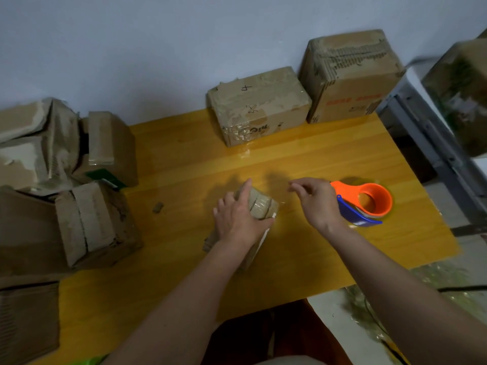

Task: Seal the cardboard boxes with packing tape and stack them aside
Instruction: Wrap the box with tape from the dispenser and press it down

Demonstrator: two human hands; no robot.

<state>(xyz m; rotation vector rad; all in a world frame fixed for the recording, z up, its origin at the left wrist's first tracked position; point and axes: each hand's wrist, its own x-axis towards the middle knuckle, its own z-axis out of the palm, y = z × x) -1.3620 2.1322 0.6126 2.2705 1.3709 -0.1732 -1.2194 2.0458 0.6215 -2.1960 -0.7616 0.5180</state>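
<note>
Head view: left hand lies flat, palm down, fingers spread over a small brown cardboard box at mid-table, pinning it; it presses and does not grip. Right hand hovers just right of the box, fingers loosely curled, thumb and forefinger pinched as if on a clear tape end, though the tape itself is too faint to confirm. Just behind that hand rests the orange-and-blue plastic tape dispenser on the yellow wooden table. Judgement: taping is under way on this box. To do it well, keep the left palm steady, draw the strip taut along the flap seam, then smooth outward. Two taped brown boxes stand by the far wall; worn cartons are heaped at left.
</note>
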